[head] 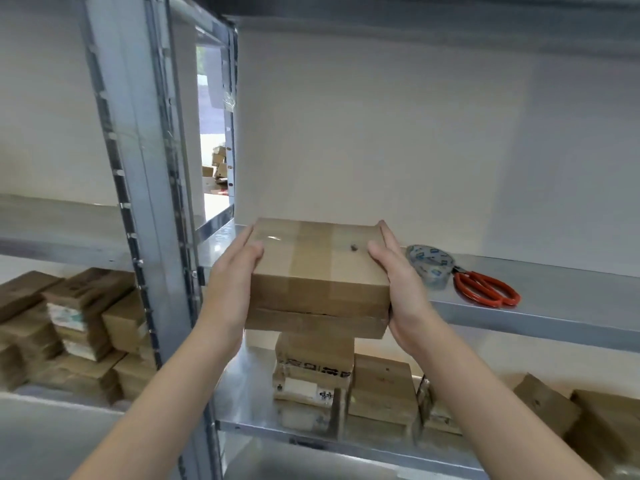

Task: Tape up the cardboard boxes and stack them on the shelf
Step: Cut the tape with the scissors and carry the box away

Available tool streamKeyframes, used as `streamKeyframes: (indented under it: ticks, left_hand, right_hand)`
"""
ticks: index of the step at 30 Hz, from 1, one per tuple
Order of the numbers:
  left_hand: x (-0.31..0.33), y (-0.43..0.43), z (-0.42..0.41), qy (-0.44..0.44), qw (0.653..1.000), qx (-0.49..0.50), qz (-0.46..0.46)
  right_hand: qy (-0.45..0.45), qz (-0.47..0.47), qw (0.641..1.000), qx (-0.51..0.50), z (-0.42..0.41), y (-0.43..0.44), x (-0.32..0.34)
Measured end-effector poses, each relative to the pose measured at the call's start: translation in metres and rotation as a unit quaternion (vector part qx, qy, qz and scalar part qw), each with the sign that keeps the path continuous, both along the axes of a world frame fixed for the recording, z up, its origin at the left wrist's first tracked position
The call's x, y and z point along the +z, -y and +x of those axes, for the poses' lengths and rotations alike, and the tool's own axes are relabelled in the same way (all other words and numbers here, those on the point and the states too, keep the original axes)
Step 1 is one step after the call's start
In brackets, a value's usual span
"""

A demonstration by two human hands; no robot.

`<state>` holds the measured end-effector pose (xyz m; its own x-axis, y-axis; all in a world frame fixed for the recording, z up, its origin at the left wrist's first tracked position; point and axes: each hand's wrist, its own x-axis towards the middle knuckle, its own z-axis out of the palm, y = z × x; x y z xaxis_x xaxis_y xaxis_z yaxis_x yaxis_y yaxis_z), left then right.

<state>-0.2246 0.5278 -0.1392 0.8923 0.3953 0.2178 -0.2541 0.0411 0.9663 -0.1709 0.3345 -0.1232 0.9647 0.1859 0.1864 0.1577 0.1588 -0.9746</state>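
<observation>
A flat brown cardboard box (318, 268) with a strip of clear tape across its top sits on a second flat box (313, 323), both held over the front edge of the metal shelf (554, 306). My left hand (230, 282) grips the left side of the pair, thumb on the top box. My right hand (401, 282) grips the right side the same way. A roll of clear tape (429, 265) lies on the shelf just right of the boxes.
Red-handled scissors (486, 287) lie beside the tape roll. On the lower shelf (249, 420) stand stacks of cardboard boxes (313, 375). More box stacks (79, 327) fill the left bay beyond the grey upright (149, 202).
</observation>
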Motion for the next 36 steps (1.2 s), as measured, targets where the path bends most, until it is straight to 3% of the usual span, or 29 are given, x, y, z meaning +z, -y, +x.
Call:
streamKeyframes:
  ticks: [7,13,17,23,28,33,36]
  left_hand:
    - [-0.051,0.064,-0.094,0.019,0.999,0.025,-0.012]
    - [-0.122,0.126,-0.116,-0.047,0.998,-0.047,0.012]
    - [-0.175,0.155,-0.120,-0.085,0.994,-0.058,-0.021]
    - [-0.237,0.170,-0.082,-0.103,0.993,-0.051,-0.040]
    - [-0.252,0.181,0.001,-0.010,1.000,-0.022,-0.019]
    - [-0.247,0.186,0.079,-0.002,0.993,0.004,0.121]
    - [-0.246,0.186,0.103,-0.018,0.988,0.003,0.152]
  right_hand:
    - [0.013,-0.014,0.999,0.046,-0.087,0.064,-0.046]
    - [-0.052,-0.010,0.998,-0.019,-0.133,0.131,-0.127]
    - [-0.084,-0.050,0.994,-0.056,-0.137,0.154,-0.171]
    - [-0.139,-0.030,0.982,-0.122,-0.099,0.170,-0.237]
    - [-0.106,0.011,0.979,-0.177,-0.016,0.179,-0.250]
    - [-0.112,0.045,0.972,-0.202,0.063,0.191,-0.247]
    - [-0.118,0.060,0.969,-0.208,0.098,0.192,-0.257]
